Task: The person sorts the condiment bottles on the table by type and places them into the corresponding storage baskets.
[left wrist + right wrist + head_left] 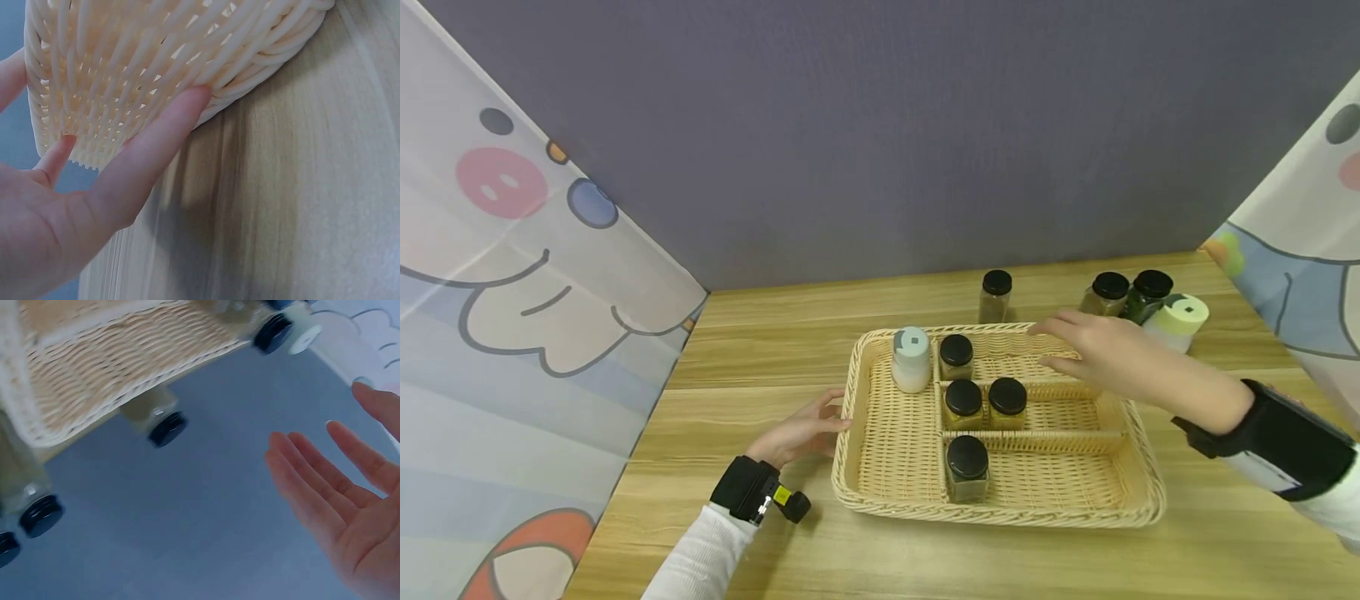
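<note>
A wicker basket (1000,518) with dividers stands on the table. My left hand (801,432) touches the outside of its left end; in the left wrist view the thumb (153,153) lies extended against the weave. My right hand (1097,346) hovers over the back right compartment with fingers spread and nothing in them. A white bottle with a pale blue cap (912,358) stands in the long left compartment. Black-lidded jars stand at the left of the other compartments: one in the back (957,354), two in the middle (964,402) (1007,400), one in front (967,467).
Behind the basket stands a black-lidded jar (995,296). To the back right are two more black-lidded jars (1105,293) (1147,296) and a bottle with a yellow-green cap (1180,321), partly behind my right hand. A grey panel (887,150) rises behind the table; patterned curtains hang at both sides.
</note>
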A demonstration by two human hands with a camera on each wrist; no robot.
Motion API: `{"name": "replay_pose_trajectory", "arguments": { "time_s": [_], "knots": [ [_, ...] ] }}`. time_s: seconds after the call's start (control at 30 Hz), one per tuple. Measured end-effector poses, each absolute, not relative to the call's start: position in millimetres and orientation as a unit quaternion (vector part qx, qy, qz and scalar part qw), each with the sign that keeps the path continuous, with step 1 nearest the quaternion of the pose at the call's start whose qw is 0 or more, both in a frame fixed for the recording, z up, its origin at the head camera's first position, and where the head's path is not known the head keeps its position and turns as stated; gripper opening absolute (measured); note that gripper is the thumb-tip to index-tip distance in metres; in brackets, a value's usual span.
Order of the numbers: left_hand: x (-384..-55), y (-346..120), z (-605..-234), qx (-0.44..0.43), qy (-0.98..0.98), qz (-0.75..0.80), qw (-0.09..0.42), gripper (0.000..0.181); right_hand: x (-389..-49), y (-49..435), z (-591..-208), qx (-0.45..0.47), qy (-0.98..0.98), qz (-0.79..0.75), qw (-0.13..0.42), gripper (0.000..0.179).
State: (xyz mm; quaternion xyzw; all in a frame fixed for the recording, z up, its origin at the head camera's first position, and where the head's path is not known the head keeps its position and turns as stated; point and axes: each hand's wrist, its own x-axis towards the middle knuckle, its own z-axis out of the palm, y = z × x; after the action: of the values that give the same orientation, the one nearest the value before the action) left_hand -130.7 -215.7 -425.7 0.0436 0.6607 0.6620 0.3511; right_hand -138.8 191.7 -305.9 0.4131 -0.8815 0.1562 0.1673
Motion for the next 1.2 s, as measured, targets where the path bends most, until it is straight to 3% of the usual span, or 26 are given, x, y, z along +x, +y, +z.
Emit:
{"name": "replay_pose_trajectory", "arguments": {
  "time_s": [0.3,0.53,0.97,1.2],
  "knots": [
    [-131.2,-215.9,-424.9,0.048,0.661,0.661,0.352,0.057,-161.2,210.9,-304.0,0.369,-0.913,0.138,0.109,0.033],
    [-131.5,-216.0,-424.4,0.049,0.661,0.662,0.351,0.058,-175.3,221.5,-301.2,0.305,-0.943,0.130,0.032,0.032],
    [-131.7,-216.1,-425.6,0.046,0.663,0.661,0.349,0.059,-207.4,244.2,-310.9,0.255,-0.955,0.153,0.001,0.036],
    [-130.6,-216.4,-426.8,0.049,0.662,0.662,0.348,0.058,-223.1,257.7,-320.5,0.226,-0.961,0.155,-0.042,0.042]
  ]
}}
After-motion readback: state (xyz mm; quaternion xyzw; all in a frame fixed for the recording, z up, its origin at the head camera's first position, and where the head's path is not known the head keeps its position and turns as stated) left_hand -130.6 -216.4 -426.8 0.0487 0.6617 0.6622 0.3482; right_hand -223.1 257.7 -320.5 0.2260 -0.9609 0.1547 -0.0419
